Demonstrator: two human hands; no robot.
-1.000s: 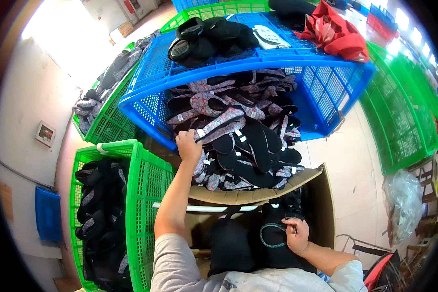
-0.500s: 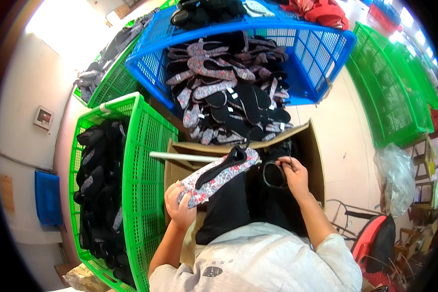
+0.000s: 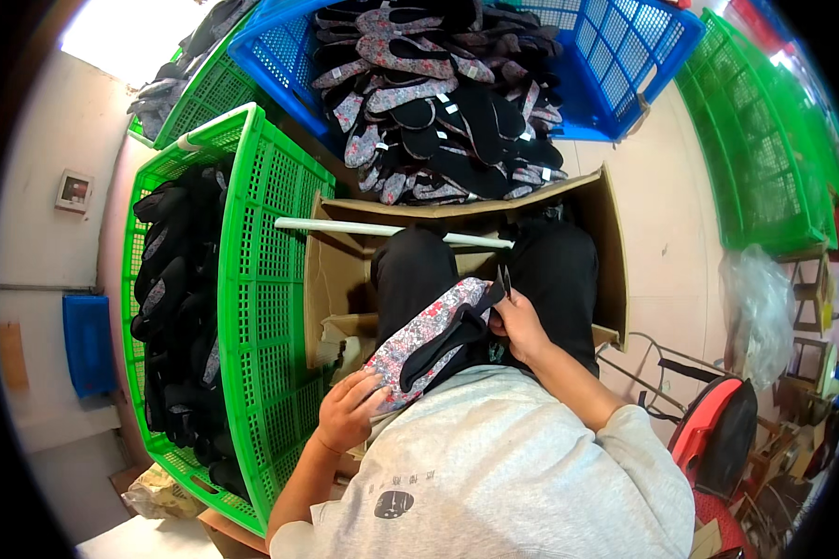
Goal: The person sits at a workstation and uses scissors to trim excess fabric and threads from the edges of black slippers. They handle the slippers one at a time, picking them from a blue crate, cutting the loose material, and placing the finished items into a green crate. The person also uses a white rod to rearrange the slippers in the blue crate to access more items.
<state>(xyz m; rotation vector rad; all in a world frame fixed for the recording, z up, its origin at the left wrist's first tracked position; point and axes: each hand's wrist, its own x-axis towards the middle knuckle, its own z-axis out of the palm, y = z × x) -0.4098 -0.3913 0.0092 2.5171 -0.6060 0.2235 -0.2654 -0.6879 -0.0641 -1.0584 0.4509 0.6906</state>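
Note:
A floral cloth slipper [image 3: 426, 326] with black trim and a dark opening lies slantwise over my lap. My left hand [image 3: 350, 410] is closed on its lower left end, thumb and fingers pinching the cloth. At the other end my right hand [image 3: 520, 326] grips small dark scissors [image 3: 505, 282], whose two narrow points stick up beside the slipper's tip. The fingers of that hand partly hide the scissors' handles, and whether the blades touch the cloth cannot be told.
An open cardboard box [image 3: 615, 252] surrounds my knees, with a white bar [image 3: 345, 226] across it. Ahead, a blue crate [image 3: 615, 56] holds a heap of similar slippers [image 3: 419, 93]. A green crate [image 3: 270, 279] of black slippers stands left. A red-and-black seat [image 3: 718, 433] is at right.
The slipper has come down and closer to my body. My right hand has moved down and left to the slipper's tip with the scissors. The view has tilted lower.

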